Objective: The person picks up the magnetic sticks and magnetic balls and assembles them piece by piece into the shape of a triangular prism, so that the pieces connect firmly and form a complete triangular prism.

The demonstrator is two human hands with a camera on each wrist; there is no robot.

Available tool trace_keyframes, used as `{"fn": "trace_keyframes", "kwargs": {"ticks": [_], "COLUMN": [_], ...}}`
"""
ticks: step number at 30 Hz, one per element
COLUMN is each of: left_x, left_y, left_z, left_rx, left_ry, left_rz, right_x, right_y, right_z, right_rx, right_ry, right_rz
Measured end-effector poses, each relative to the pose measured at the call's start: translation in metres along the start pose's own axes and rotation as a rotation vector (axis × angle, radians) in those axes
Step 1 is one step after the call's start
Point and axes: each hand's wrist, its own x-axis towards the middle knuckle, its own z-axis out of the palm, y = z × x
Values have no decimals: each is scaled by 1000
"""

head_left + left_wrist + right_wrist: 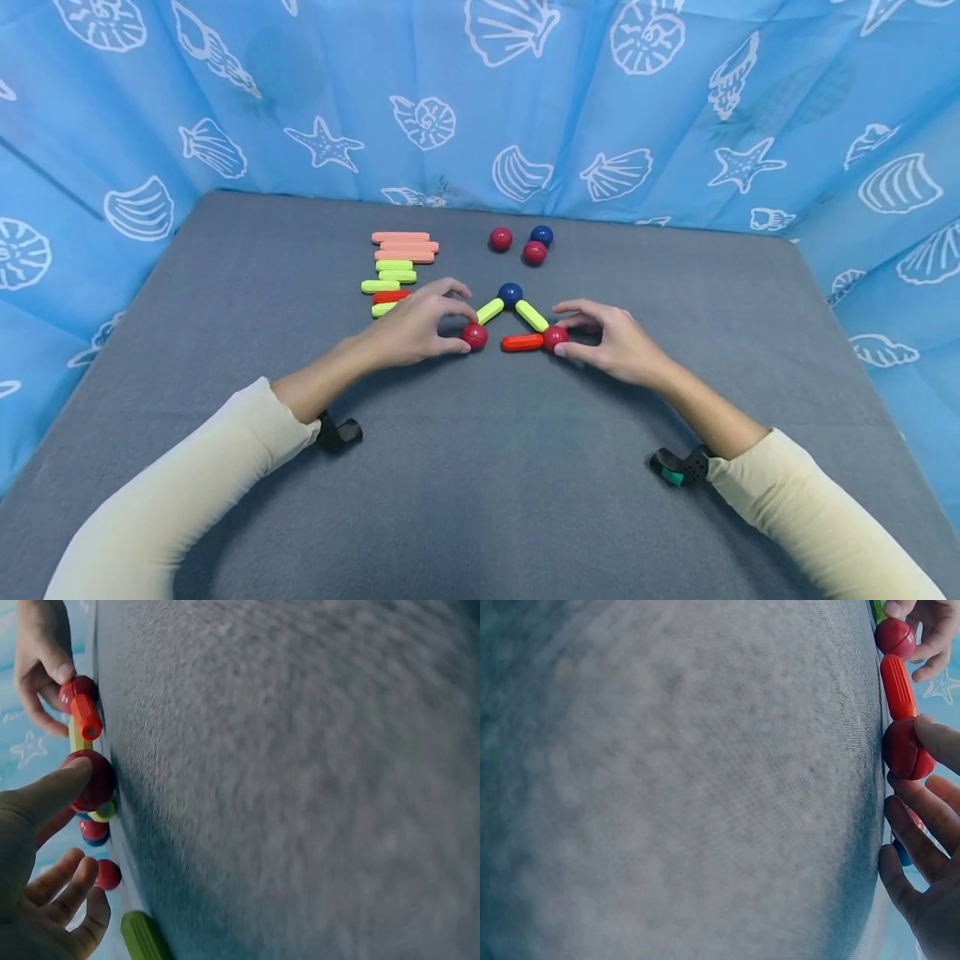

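In the head view my left hand (pixel 416 327) pinches a red ball (pixel 475 336) between thumb and finger. My right hand (pixel 622 343) grips another red ball (pixel 556 338) the same way. From each of these balls a short yellow rod runs up to a blue ball (pixel 511 294), the left rod (pixel 491 312) and the right rod (pixel 532 316) making a peak. A red rod (pixel 522 342) sticks out leftward from the right-hand ball, its free end a small gap short of the left-hand ball. In the left wrist view, the thumb presses on the red ball (pixel 96 784).
Left of the hands lies a column of rods: several salmon ones (pixel 405 247), yellow ones (pixel 396 276) and a red one (pixel 390 297). Behind the peak sit two red balls (pixel 501 239) and a blue ball (pixel 542 235). A blue shell-patterned curtain (pixel 450 100) borders the grey table (pixel 480 500).
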Motion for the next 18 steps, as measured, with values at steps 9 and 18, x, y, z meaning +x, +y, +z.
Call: {"fn": "trace_keyframes", "kwargs": {"ticks": [9, 18], "left_x": [-3, -1], "left_y": [-3, -4], "left_z": [-4, -4], "left_rx": [16, 28], "left_ry": [3, -17], "left_rz": [-35, -18], "right_x": [0, 0], "right_y": [0, 2], "right_z": [0, -1], "right_rx": [7, 13], "right_ry": [-3, -7], "right_rz": [1, -32]}}
